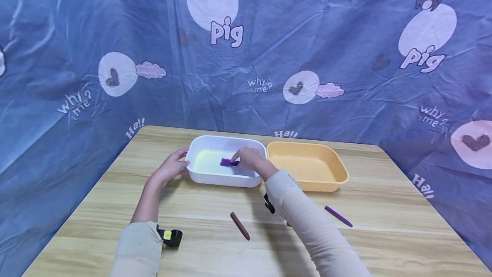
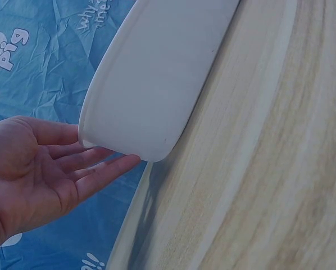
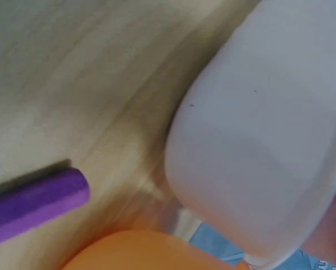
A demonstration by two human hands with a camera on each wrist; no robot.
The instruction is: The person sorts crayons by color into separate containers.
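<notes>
In the head view my left hand touches the left end of a white plastic bin. The left wrist view shows that hand with fairly straight fingers against the bin's end wall. My right hand reaches inside the bin, its fingertips pinching at one of the purple crayons lying side by side on the floor there. Its thumb is hidden in the head view. In the right wrist view the bin's outer wall covers most of that hand.
An orange bin stands against the white bin's right side. On the wooden table lie a brown crayon and, farther right, a purple crayon. Another small brown piece is mostly hidden by my right forearm. Blue printed cloth hangs behind.
</notes>
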